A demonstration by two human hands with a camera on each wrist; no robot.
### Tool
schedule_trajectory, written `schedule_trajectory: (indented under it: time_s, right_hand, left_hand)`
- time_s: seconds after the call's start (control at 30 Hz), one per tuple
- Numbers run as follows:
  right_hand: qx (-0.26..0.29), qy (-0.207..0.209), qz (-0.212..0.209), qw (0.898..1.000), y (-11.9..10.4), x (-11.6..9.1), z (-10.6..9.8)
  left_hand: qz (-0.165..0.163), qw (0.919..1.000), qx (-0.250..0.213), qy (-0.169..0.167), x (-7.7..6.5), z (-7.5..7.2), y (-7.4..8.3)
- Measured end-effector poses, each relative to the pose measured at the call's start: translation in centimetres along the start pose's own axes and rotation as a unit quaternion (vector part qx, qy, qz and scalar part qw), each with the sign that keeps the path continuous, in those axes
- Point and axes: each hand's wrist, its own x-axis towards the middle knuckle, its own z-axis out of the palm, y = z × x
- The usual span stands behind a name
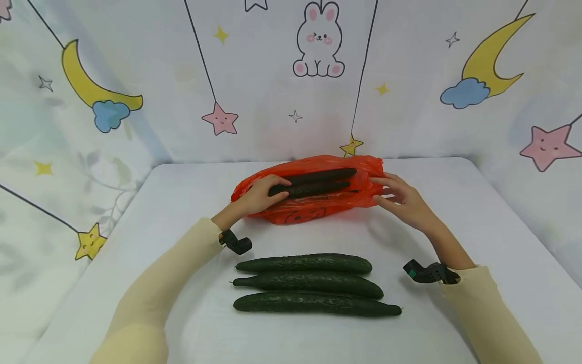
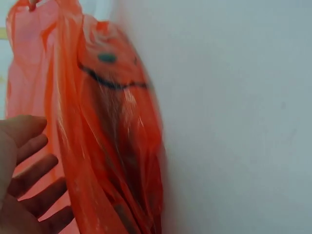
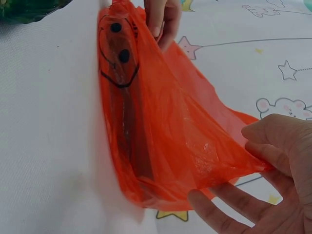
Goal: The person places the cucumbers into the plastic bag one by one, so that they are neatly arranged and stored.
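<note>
An orange-red plastic bag [image 1: 309, 210] lies at the back of the table, its mouth spread and a drawn face on its front. Two dark green cucumbers, an upper one [image 1: 323, 176] and a lower one [image 1: 318, 189], show in the mouth. Over their left end is my left hand [image 1: 261, 194], thumb and fingers apart; the left wrist view has its fingers [image 2: 34, 175] spread beside the plastic. At the bag's right end, my right hand [image 1: 406, 202] pinches the edge between thumb and fingers, pulling it to a corner in the right wrist view [image 3: 273, 180].
Three more cucumbers lie side by side in front of the bag: a back one [image 1: 304, 263], a middle one [image 1: 309, 283] and a front one [image 1: 313, 304]. Behind the white table [image 1: 191, 313] hangs a cloth [image 1: 273, 76] printed with moons, stars and a rabbit.
</note>
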Motion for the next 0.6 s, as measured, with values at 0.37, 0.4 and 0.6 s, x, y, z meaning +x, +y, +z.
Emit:
schedule_trajectory:
  time_s: [0.37, 0.4, 0.6]
  right_hand:
    - [-0.006, 0.002, -0.008, 1.0, 0.2, -0.3, 0.1]
    - [-0.006, 0.002, -0.008, 1.0, 0.2, -0.3, 0.2]
    - [-0.009, 0.002, -0.008, 1.0, 0.2, -0.1, 0.1]
  left_hand:
    - [0.082, 0.9911, -0.098, 0.038, -2.5, 0.9, 3.1]
    - [0.09, 0.9899, -0.103, 0.036, -2.7, 1.0, 3.4]
    - [0.111, 0.9877, -0.109, -0.006, -4.2, 1.3, 4.9]
